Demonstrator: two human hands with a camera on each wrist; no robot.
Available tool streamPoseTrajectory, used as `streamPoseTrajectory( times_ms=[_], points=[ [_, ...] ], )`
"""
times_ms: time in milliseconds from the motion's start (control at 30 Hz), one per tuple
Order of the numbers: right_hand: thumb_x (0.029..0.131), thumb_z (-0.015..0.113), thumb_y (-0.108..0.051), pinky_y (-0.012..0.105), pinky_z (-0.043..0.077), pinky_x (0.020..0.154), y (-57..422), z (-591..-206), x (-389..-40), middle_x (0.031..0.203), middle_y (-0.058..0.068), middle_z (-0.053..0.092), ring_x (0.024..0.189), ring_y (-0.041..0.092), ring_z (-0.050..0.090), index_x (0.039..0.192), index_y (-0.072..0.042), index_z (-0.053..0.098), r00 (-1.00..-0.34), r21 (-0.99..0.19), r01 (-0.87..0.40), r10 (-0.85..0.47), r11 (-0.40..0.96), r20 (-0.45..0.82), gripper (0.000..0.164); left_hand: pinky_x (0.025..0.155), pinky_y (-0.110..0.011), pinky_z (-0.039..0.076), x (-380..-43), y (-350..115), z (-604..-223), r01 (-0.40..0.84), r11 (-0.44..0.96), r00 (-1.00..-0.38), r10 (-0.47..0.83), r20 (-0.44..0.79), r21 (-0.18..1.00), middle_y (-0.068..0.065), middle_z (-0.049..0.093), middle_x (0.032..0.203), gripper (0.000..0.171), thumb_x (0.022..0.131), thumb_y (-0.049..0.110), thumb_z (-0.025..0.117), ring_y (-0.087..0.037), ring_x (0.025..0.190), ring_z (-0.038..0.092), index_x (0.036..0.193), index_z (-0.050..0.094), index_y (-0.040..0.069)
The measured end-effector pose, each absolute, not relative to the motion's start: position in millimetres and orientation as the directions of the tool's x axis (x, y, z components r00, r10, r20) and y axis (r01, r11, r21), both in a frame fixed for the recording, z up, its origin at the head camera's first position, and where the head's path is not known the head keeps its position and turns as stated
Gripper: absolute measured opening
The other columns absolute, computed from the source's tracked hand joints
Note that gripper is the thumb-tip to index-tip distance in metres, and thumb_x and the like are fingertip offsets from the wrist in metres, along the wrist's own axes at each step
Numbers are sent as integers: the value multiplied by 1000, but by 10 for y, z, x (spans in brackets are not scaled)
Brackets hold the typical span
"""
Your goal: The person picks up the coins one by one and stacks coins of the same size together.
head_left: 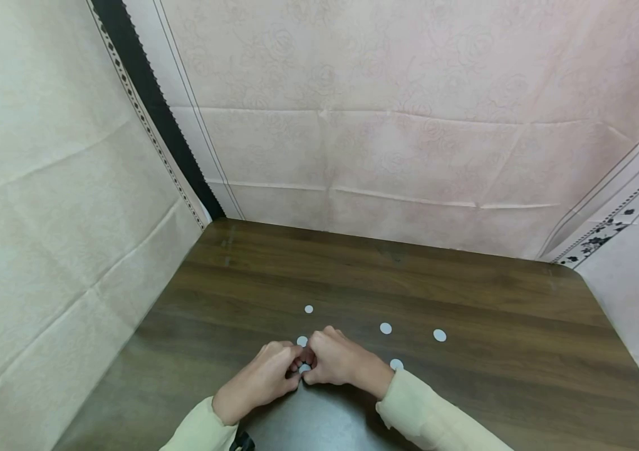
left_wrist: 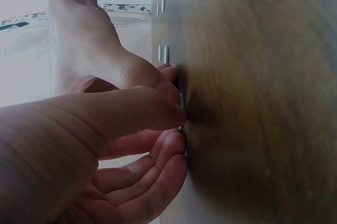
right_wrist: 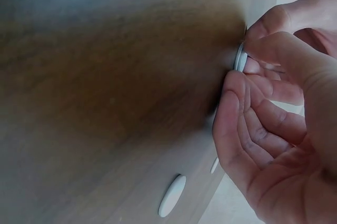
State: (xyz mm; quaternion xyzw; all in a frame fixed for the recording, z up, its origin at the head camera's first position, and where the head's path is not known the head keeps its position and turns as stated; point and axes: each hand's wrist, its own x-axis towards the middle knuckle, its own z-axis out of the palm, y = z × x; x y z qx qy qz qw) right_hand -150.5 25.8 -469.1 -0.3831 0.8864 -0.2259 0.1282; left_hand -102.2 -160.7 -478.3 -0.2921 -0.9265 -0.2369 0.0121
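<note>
A small white disc [head_left: 305, 369] lies low at the tabletop between my two hands, partly covered by fingers. My left hand [head_left: 263, 379] pinches it from the left, thumb nearer me and curled fingers beyond. From the right, my right hand [head_left: 342, 360] holds the same disc between thumb and curled fingers. In the right wrist view the disc [right_wrist: 240, 58] shows edge-on, with what looks like a second thin layer against it. Fingertips hide most of the disc [left_wrist: 182, 100] in the left wrist view. Another white disc [head_left: 302, 341] lies just beyond the hands.
More white discs lie around: one further back [head_left: 309, 309], two to the right, a nearer disc [head_left: 396, 364] beside the right wrist. The brown wood-grain table [head_left: 494, 388] has rounded far corners. Pale cloth hangings [head_left: 387, 150] rise behind it and on both sides.
</note>
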Motion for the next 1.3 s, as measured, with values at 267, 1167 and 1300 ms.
streamPoseTrajectory(
  times_ms=[267,1167,1300],
  points=[
    [76,82,-17,16,36,46,232,-4695,-1484,53,-15,47,45,-1,42,59,-21,59,-693,-459,-615,-717,641,-74,30,59,-18,37,-1025,-1597,-4791,552,715,-827,536,170,428,5,51,70,25,80,0,81,1,66,38,76,60,12],
    [69,84,-23,17,35,46,193,-4707,-1510,57,-14,46,46,-1,38,61,-23,54,-640,-345,-714,-768,609,-30,31,58,-17,34,-1021,-1597,-4806,568,706,-818,538,201,424,6,50,67,27,76,3,81,2,64,36,71,57,14],
    [68,84,-27,17,36,46,210,-4719,-1532,58,-14,46,46,-1,38,61,-24,52,-613,-286,-755,-790,590,-12,33,59,-17,35,-1027,-1593,-4794,557,708,-823,539,177,434,7,49,68,26,78,2,81,2,65,37,72,58,14]
  ],
)
